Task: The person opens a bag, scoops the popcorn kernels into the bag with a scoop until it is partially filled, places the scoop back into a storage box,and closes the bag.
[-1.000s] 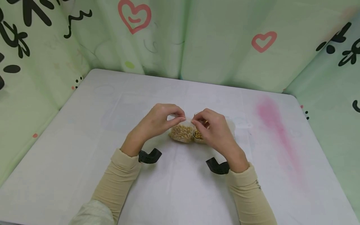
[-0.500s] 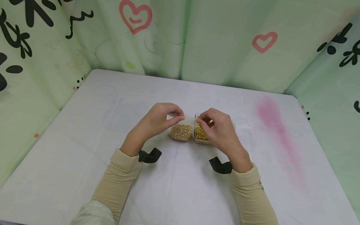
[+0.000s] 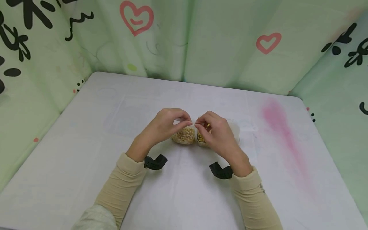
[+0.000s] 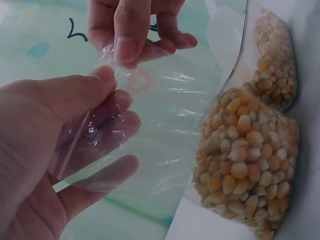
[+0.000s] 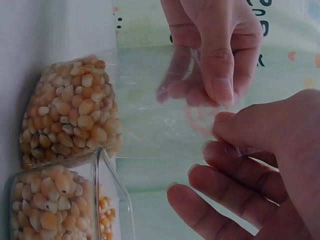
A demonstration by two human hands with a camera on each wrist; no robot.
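A clear plastic bag point(image 3: 184, 135) of corn kernels stands on the table, its lower part full and its upper part see-through. My left hand point(image 3: 168, 124) pinches the bag's top edge between thumb and fingers; the clear film crosses its fingers point(image 4: 102, 120) in the left wrist view. My right hand point(image 3: 217, 132) pinches the same edge close beside it, thumb point(image 5: 245, 125) against index finger, other fingers spread. Touching or nearly touching the bag on the right is a clear container point(image 5: 95, 190) with more corn kernels inside, partly hidden by my right hand in the head view.
The white table point(image 3: 161, 195) carries a pink stain point(image 3: 276, 115) at the right. A pale green curtain point(image 3: 218, 41) with hearts and black markings rises along the back and sides. Black wrist mounts point(image 3: 155, 162) jut inward from both sleeves.
My right hand shifted right, away from the left hand, half a second ago, and is now back left beside it at the bag's top. The left hand moved slightly right and down.
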